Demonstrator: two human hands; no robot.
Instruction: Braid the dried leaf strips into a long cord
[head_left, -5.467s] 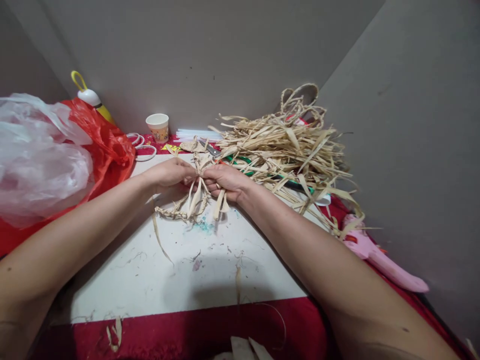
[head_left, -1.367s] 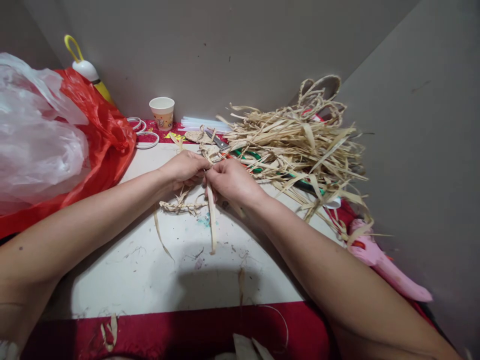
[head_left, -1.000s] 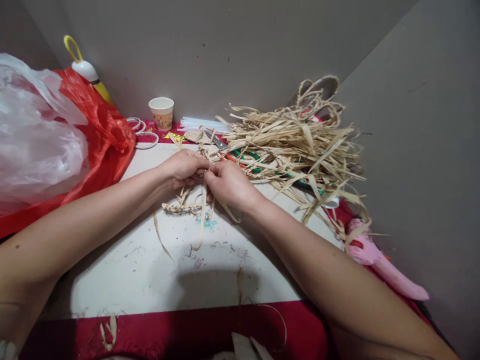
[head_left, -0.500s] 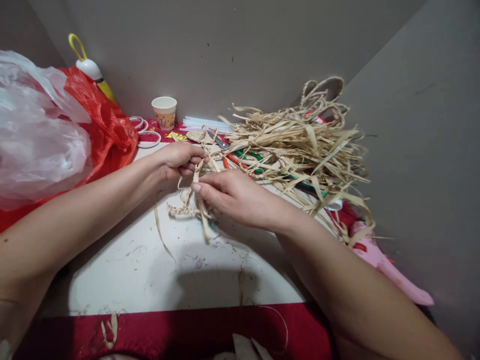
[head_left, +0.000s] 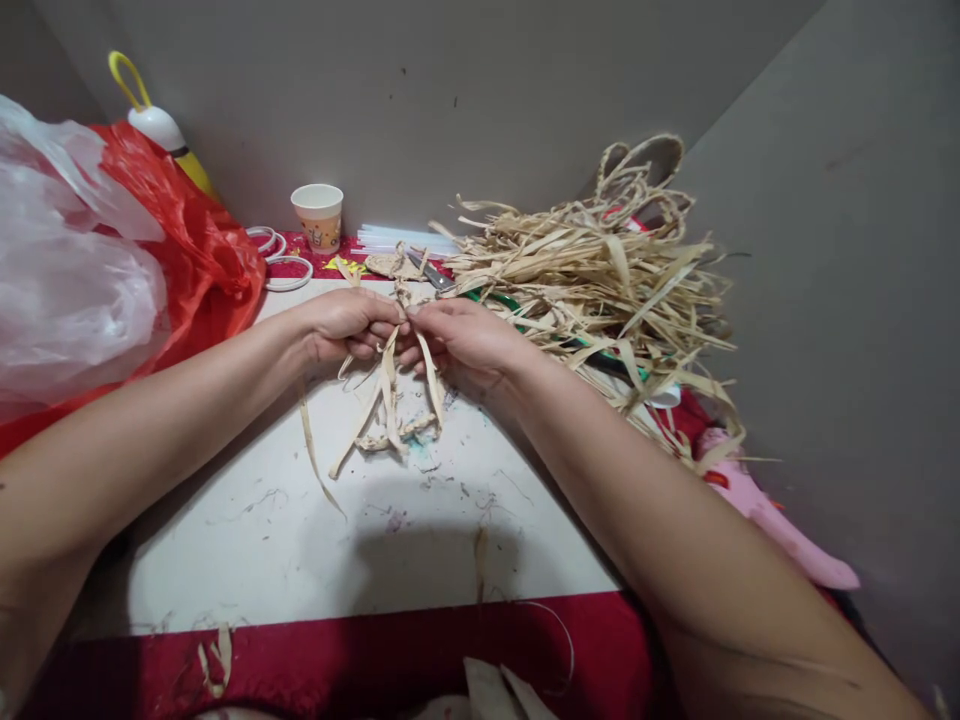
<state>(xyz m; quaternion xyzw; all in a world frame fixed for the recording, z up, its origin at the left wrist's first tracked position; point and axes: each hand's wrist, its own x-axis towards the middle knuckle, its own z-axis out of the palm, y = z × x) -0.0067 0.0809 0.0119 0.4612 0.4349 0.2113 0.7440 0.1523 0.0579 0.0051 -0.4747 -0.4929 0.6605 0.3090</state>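
My left hand (head_left: 351, 322) and my right hand (head_left: 463, 340) meet above the white board (head_left: 300, 560), fingertips pinched together on a braid of dried straw-like strips (head_left: 388, 385). Loose strip ends hang below the fingers, and a braided piece curves underneath them near a bluish stain. Part of the braid rises beyond the fingertips; the exact spot being pinched is hidden by the fingers. Just behind my hands lie scissors (head_left: 431, 272) with dark blades, partly covered by strips. Beside them is a flat woven piece (head_left: 386, 264).
A large heap of dried strips (head_left: 577, 270) spreads at the back right, near a pink object (head_left: 787, 530). At the back stand a paper cup (head_left: 317, 215) and white sticks (head_left: 401, 240). White rings (head_left: 289, 273) lie by red and clear plastic bags (head_left: 202, 260) on the left.
My right hand has moved up and inward from the hanging strips to meet my left fingertips. The strips now hang more spread apart. The view has shifted slightly.
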